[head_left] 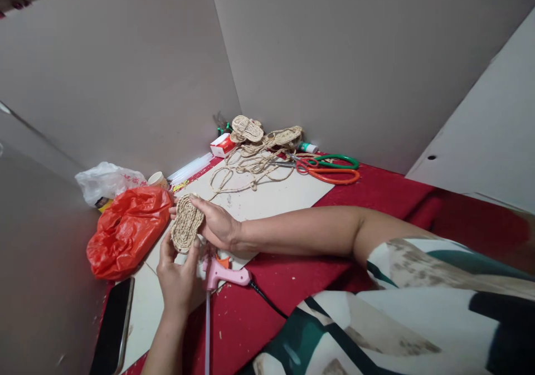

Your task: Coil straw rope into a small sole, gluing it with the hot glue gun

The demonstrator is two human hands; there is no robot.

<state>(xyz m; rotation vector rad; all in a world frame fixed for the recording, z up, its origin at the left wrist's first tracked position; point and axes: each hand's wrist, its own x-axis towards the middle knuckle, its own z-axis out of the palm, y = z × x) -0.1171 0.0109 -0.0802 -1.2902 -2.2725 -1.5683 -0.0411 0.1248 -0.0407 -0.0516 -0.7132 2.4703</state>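
A small woven straw sole (186,223), oval and tan, is held between both hands above a white board (267,194). My right hand (217,224) grips its upper right edge, fingers curled round it. My left hand (178,277) pinches its lower end from below. A pink glue gun (225,275) lies just under the hands with a glue stick pointing toward me and a black cord running right.
Loose straw braid (251,169) and finished woven pieces (247,130) lie at the back. Orange and green scissors (330,169) rest on the red cloth (376,196). A red plastic bag (125,227), a white bag (106,180), a small cup (157,179) and a phone (112,325) sit left.
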